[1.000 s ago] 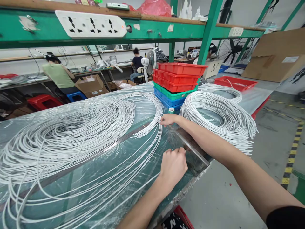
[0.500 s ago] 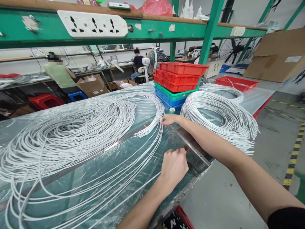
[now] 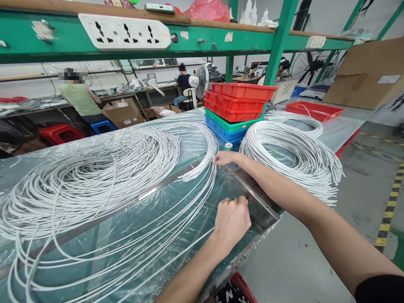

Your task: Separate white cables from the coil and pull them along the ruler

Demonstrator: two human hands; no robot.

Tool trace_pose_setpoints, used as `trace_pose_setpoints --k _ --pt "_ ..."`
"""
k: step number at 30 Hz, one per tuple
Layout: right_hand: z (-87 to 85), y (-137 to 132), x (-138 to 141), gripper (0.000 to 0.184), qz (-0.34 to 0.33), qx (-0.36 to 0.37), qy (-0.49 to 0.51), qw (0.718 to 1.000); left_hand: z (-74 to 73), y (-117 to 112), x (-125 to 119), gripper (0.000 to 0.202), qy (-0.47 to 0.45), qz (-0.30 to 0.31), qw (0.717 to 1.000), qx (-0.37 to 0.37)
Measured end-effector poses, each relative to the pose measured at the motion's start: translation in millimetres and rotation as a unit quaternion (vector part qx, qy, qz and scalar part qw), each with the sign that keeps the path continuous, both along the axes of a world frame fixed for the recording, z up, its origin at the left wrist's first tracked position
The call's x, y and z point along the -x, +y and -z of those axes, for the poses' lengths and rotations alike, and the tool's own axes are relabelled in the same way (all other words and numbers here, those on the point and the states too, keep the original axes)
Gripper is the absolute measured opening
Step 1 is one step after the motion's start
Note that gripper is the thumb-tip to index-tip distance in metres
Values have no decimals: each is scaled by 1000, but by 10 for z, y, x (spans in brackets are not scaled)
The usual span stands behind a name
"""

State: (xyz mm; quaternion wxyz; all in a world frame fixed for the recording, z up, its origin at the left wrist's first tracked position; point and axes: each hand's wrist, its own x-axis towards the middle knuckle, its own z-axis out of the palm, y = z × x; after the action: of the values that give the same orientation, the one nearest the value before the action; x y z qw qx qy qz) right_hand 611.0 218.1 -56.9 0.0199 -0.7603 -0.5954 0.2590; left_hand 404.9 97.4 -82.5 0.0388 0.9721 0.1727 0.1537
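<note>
My left hand [image 3: 232, 221] is closed in a fist near the front edge of the table. One white cable [image 3: 192, 247] runs from the left into the underside of this fist. Farther off, my right hand [image 3: 223, 158] pinches white cables at the right side of a curved cable bundle [image 3: 206, 145]; how many it holds is hidden. Long loose strands sweep from there round to the left. A big coil of white cable [image 3: 104, 181] lies left of my hands. Between the coil and the strands runs a steel ruler [image 3: 164, 181]. A metal plate [image 3: 252, 198] lies under my right forearm.
A second coil of white cable [image 3: 284, 155] lies right of my right arm. Stacked red, green and blue trays [image 3: 238, 103] stand behind my hands, with a green tape roll [image 3: 228, 146] before them. A green shelf beam [image 3: 202, 40] crosses above. People sit at benches farther back.
Almost nothing differs. Both hands keep their places and grips; the whole view has shifted very slightly.
</note>
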Motion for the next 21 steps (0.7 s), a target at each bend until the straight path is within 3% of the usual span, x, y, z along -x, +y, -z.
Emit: trace_pose_setpoints --k 21 --pt "8 13 -13 34 -3 2 -7 1000 19 -12 -21 23 -11 7 1000 7"
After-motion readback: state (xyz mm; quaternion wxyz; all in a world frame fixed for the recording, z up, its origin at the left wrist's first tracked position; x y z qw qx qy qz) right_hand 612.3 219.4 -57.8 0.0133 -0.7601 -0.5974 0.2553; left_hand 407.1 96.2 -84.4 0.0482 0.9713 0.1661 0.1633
